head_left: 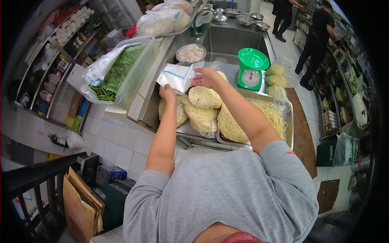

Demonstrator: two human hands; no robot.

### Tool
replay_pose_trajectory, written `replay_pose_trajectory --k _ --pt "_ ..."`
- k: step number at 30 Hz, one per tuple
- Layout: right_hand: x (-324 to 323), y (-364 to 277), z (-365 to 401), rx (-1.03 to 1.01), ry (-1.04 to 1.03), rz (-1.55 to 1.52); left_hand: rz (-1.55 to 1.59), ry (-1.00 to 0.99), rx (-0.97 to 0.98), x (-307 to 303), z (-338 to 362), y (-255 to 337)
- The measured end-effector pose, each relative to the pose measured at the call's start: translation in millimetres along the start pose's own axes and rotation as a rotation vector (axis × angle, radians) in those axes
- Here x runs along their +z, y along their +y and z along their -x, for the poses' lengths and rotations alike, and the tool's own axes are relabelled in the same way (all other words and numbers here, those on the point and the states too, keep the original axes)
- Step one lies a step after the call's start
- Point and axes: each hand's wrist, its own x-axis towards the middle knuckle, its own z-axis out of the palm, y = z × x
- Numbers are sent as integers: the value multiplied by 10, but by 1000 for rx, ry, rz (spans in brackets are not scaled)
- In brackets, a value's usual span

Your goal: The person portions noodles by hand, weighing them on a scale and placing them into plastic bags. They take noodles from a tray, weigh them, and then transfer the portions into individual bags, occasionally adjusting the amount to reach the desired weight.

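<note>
My left hand (168,93) grips the near left corner of a white plastic packet with a blue stripe (175,77). At the packet's right end is my right hand (206,78), fingers stretched out and apart. Below the packet, clear bags of pale yellow noodles (201,117) lie piled on the steel counter. Loose noodles (243,125) fill a metal tray (291,121) under my right forearm. Just beyond the packet stands a metal bowl of whitish pieces (190,53). A green dial scale (252,69) stands to the right of my right hand.
A clear plastic tub (139,60) of green vegetables stands on the left. Behind lie a steel sink (237,40), a faucet (197,24) and large filled bags (164,20). Small noodle bags (277,77) sit right of the scale. Two people in dark clothes (318,36) stand at the far right.
</note>
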Motion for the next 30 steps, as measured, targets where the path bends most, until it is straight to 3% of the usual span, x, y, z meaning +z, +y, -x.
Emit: replay_pose_trajectory --k 1,4,7,10,13,14,17,19,24,30 --pt "5 26 2 35 36 29 -59 -14 38 -22 -21 -104" --pt "10 122 40 -167 -40 178 129 -55 -158 -10 -123 -363" --pt "80 144 246 -412 -131 520 56 -24 6 -10 199 91" --pt "18 278 142 -490 -209 566 -564 326 777 -21 557 494" --pt "-98 414 97 -687 -99 576 -750 -112 897 -40 557 755" --pt "-110 414 212 -709 -55 615 -758 -130 843 35 501 724" --pt "-256 456 630 -748 72 710 -1229 -345 428 115 279 672" --pt "-414 490 839 -754 132 742 -1108 -237 508 165 85 440" --pt "-762 434 1159 -740 339 853 -1008 -143 643 208 91 551" --pt "-795 298 1361 -762 338 826 -1060 -162 361 178 191 820"
